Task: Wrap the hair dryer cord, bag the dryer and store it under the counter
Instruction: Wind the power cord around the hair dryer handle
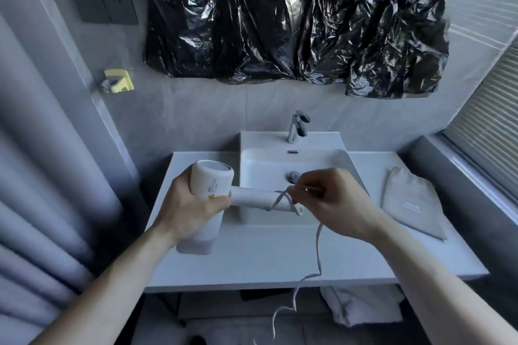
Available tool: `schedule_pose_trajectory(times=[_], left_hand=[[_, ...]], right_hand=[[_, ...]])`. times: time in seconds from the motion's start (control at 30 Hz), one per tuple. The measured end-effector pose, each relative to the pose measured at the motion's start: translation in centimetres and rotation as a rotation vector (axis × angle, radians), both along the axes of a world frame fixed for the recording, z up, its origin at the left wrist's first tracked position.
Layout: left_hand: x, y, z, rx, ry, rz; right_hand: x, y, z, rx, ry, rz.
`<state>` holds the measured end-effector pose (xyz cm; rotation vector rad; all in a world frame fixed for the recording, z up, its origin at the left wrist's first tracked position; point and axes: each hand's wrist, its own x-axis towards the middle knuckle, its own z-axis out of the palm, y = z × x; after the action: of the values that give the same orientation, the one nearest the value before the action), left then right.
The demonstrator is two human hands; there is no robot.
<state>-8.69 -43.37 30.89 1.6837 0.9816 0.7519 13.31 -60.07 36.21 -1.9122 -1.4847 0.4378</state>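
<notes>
both hands were busy on the dryer, cord wrap only just begun.

left hand (187, 206) was clamped round the white body of the hair dryer (210, 185), holding it above the counter (252, 266) with the handle pointing right over the sink (291, 165). right hand (333, 199) pinched the cord (318, 244) at the handle's end, where i could see roughly one turn laid on. from there the slack dropped past the counter edge and trailed toward the floor, so i judged most of the winding was left to do. next move, as i read it, called for keeping the dryer steady and carrying the cord round the handle in neat turns, feeding slack up without letting it snag on the edge. grey pouch (409, 202) lay flat on the counter to the right, well apart, untouched; folded towels (361, 308) sat on the shelf beneath.
</notes>
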Motion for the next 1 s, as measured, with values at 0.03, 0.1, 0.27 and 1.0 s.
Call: schedule_pose_trajectory(times=[0.03,0.1,0.27,1.0], left_hand=[[-0.3,-0.4,0.3,0.022,0.018,-0.025],[-0.7,-1.5,1.1,0.054,0.064,-0.064],[-1.1,-3.5,2.6,0.073,0.085,-0.216],[0.2,-3.9,3.4,-0.214,-0.256,0.113]], right_hand=[[0.4,0.0,0.3,0.008,-0.023,-0.004],[1.1,-0.2,0.4,0.028,-0.044,-0.009],[3.0,0.0,-0.4,0.068,0.023,-0.013],[-3.4,-3.1,-10.7,-0.098,0.553,0.054]])
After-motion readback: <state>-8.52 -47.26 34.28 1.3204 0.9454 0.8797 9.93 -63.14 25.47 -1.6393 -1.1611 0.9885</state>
